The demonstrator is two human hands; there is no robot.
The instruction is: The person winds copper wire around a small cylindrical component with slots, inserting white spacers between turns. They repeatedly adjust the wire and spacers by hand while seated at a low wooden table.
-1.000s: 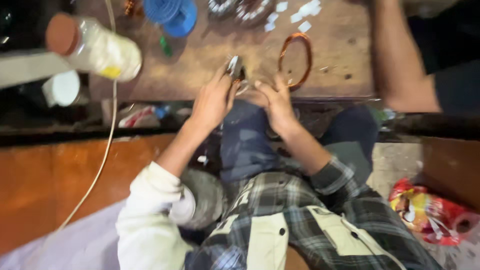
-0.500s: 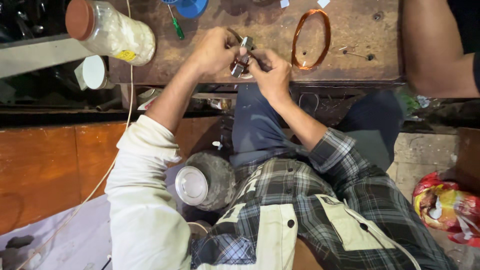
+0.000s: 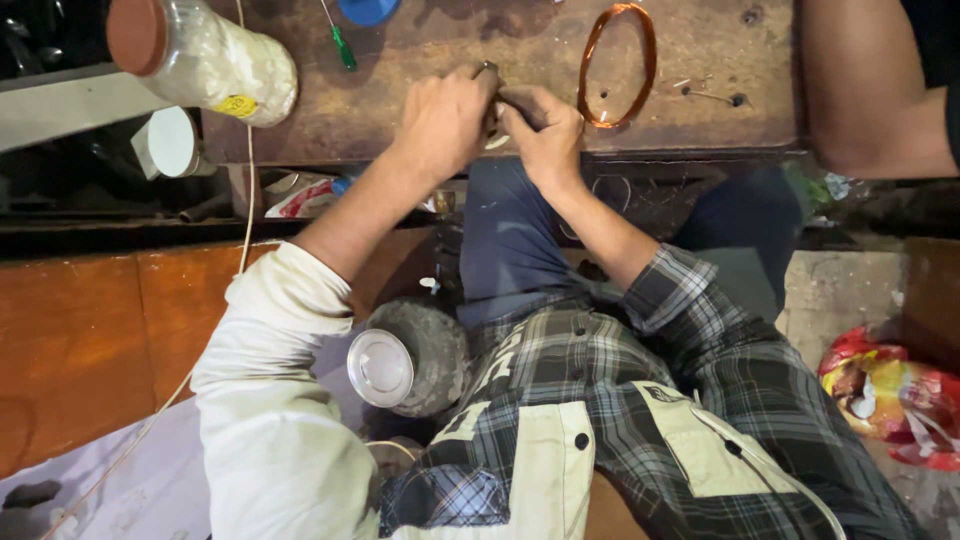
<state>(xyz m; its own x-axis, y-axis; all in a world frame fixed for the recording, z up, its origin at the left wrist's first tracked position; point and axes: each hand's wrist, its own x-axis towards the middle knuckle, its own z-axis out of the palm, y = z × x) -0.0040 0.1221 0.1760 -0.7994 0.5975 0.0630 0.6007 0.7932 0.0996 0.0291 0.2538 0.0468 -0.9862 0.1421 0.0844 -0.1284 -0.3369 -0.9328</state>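
My left hand (image 3: pixel 447 118) and my right hand (image 3: pixel 540 125) meet at the front edge of a worn wooden workbench (image 3: pixel 420 120). Together they close around a small metal part (image 3: pixel 490 75), of which only a bit shows between the fingers. Just right of my right hand lies a copper wire coil (image 3: pixel 617 65), an oval loop flat on the bench. A green-handled screwdriver (image 3: pixel 342 45) lies to the left of my left hand.
A clear plastic jar (image 3: pixel 200 55) with a brown lid lies on its side at the bench's left. Another person's bare arm (image 3: pixel 860 90) rests on the right end. A dusty round container (image 3: pixel 410 355) sits by my lap. A red snack bag (image 3: pixel 885 395) lies on the floor.
The view has shifted so the bench and hands sit higher and closer. My hands have drawn tighter together over the metal part, hiding more of it. The coil has not moved.
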